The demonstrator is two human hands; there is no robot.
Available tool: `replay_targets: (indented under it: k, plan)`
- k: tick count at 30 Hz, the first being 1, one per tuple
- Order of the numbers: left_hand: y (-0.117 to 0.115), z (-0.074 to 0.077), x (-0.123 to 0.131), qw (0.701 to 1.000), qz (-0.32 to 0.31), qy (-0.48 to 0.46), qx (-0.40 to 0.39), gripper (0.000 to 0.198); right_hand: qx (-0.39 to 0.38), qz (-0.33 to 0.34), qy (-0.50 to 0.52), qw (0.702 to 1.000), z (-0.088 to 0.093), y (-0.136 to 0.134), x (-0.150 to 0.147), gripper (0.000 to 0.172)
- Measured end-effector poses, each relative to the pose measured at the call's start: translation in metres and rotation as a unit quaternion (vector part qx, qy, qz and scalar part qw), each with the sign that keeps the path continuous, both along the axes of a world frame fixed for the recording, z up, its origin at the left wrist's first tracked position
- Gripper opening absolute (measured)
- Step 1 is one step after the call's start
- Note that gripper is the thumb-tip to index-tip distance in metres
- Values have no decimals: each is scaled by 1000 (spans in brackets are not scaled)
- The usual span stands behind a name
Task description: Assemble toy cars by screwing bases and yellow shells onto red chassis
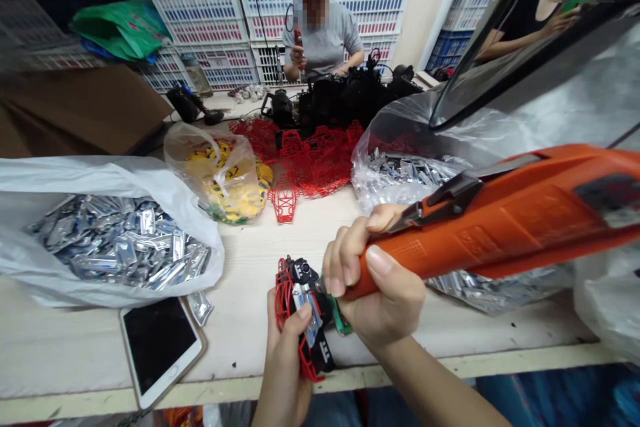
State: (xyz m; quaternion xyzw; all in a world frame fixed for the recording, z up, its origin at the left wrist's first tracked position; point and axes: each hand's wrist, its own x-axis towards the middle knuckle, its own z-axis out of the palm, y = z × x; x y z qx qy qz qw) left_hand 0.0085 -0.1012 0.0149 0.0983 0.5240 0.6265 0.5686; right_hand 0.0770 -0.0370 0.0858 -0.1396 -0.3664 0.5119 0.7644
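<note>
My right hand [383, 287] is wrapped round the front of an orange electric screwdriver [500, 220]. Its tip points down to the left and meets a small toy car chassis, though my fingers partly hide the contact. My left hand [290, 353] grips that red and black toy car chassis [285, 290] near the table's front edge, the thumb pressed on a silver-and-blue plate [311, 320] on its side. A green circuit board [343, 320] shows beside the chassis, under my right hand.
A white bag [210, 253] of silver pieces stands left, above a white tablet [160, 347]. Beyond are a bag of yellow parts [225, 180], red frames [320, 160] and black parts [340, 97]. Another bag [400, 167] of silver pieces lies right. A person [325, 33] sits opposite.
</note>
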Motion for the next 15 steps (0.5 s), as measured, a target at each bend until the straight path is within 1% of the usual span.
replay_targets:
  k: [4, 8, 12, 14, 15]
  plan:
    - [-1, 0, -1, 1000, -1, -2, -19, 64, 20, -8, -5, 1000, -7, 1, -3, 12]
    - [-2, -1, -2, 1000, -4, -3, -18, 64, 28, -4, 3, 1000, -12, 3, -7, 12]
    - [-3, -1, -1, 1000, -5, 2, -15, 60, 14, 8, 3, 1000, -8, 4, -3, 14]
    - [-3, -2, 0, 1000, -15, 13, -8, 57, 2, 19, -8, 1000, -4, 5, 7, 15]
    - [-3, -2, 1, 1000, -20, 22, -5, 55, -1, 13, -16, 1000, -3, 6, 14, 15]
